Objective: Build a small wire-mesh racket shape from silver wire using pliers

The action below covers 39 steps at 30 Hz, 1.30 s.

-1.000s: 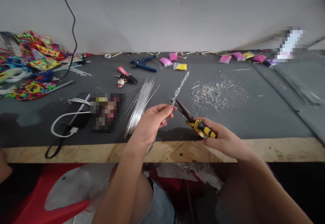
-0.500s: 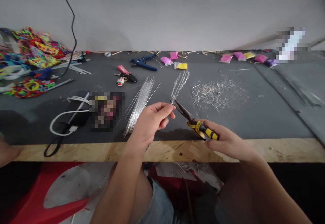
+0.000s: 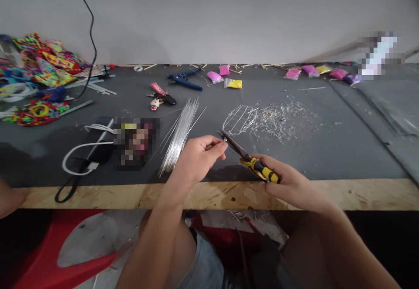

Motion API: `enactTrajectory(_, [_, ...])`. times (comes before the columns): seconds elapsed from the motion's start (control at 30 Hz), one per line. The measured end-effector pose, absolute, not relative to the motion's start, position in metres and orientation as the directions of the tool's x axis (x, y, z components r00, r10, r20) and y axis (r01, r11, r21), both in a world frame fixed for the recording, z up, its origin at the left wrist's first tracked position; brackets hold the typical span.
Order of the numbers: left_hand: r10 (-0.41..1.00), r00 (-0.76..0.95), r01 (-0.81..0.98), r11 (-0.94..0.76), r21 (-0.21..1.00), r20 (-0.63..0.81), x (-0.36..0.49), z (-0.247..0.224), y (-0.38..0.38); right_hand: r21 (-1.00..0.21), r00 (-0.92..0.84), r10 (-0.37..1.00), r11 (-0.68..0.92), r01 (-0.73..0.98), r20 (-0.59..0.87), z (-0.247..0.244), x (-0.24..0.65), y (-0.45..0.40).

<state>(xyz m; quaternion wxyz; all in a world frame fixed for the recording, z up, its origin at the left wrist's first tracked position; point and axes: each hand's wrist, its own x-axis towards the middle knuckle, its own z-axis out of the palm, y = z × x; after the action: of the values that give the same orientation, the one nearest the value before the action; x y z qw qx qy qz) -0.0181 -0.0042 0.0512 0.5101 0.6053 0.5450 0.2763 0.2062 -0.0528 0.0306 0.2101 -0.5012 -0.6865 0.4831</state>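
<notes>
My left hand (image 3: 207, 153) is closed, thumb and fingertips pinching the twisted end of a leaf-shaped wire frame (image 3: 240, 121). Beyond the fingers the frame fans out as a loop with thin cross wires. My right hand (image 3: 288, 180) grips long-nose pliers (image 3: 259, 168) with yellow and black handles. Their jaw tips, slightly apart, are at the pinched wire end beside my left fingertips; whether they touch the wire I cannot tell. A bundle of straight silver wires (image 3: 180, 136) lies just left of my left hand.
Small wire clippings (image 3: 288, 121) are scattered to the right. Behind are blue-handled pliers (image 3: 185, 80), keys (image 3: 163, 98) and small coloured packets (image 3: 234, 84). A cabled black device (image 3: 96, 142) and colourful bags (image 3: 52, 64) lie left. Someone's hand (image 3: 9, 197) rests at the left edge.
The wire frame has turned: it pointed up and away, narrow, and now spreads broadly to the right, over the clippings' edge. Both hands have shifted only slightly.
</notes>
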Motion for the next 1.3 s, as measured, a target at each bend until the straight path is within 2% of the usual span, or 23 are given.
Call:
enactTrajectory(0.2, [0.934,0.282,0.502,0.052,0.863,-0.221,-0.016,0.054,-0.006,-0.880,-0.404,0.898,0.040,0.473,-0.176,0.029,0.203,-0.050])
enactTrajectory(0.57, [0.933,0.271,0.523,0.064,0.850,-0.237,-0.020,0.050,-0.001,-0.897,-0.397,0.896,-0.003,0.442,-0.198,0.019,0.197,-0.042])
enactTrajectory(0.67, [0.924,0.290,0.452,0.096,0.887,-0.248,-0.021,0.046,0.001,-0.911,-0.407,0.888,-0.032,0.410,-0.214,0.019,0.198,-0.041])
enactTrajectory(0.77, [0.901,0.336,0.281,0.184,0.942,-0.276,-0.021,0.044,0.004,-0.920,-0.399,0.884,-0.078,0.385,-0.242,0.021,0.200,-0.042])
enactTrajectory(0.87, [0.865,0.381,0.164,0.285,0.944,-0.327,-0.020,0.045,0.005,-0.923,-0.399,0.882,-0.092,0.373,-0.250,0.023,0.201,-0.043])
enactTrajectory(1.13, [0.871,0.385,0.225,0.231,0.947,-0.304,-0.021,0.046,0.005,-0.905,-0.392,0.877,-0.102,0.413,-0.278,0.023,0.199,-0.043])
enactTrajectory(1.3, [0.876,0.377,0.233,0.225,0.946,-0.301,-0.023,0.043,0.005,-0.895,-0.386,0.893,-0.042,0.444,-0.233,0.019,0.195,-0.042])
